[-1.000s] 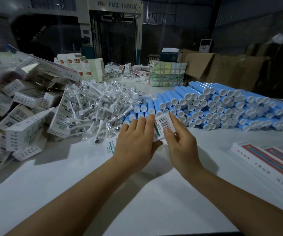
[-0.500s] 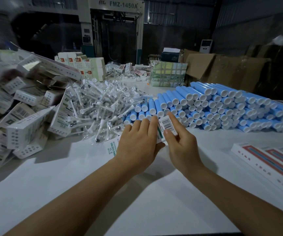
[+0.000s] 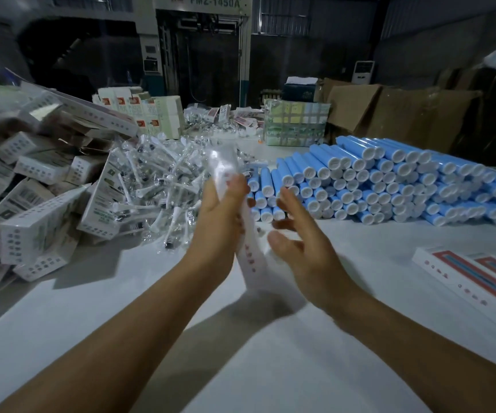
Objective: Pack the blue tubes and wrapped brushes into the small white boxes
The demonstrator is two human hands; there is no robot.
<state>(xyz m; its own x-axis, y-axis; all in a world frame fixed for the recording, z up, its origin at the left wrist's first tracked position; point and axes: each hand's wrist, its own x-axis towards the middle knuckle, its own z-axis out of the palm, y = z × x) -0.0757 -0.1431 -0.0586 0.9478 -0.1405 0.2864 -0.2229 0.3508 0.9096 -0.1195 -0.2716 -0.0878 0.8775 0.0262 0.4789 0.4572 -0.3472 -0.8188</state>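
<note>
One long white cardboard box [image 3: 248, 234], blurred, stood gripped in the left hand [image 3: 219, 216]; the right hand [image 3: 300, 245] spread open beside it.

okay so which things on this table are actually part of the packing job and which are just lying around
Job:
- stacked blue plastic tubes with white caps
- heap of clear-wrapped white brushes
- pile of small white cardboard boxes
- blurred white box held by left hand

Lying about:
- flat red-and-white cartons
- brown cardboard sheets
</note>
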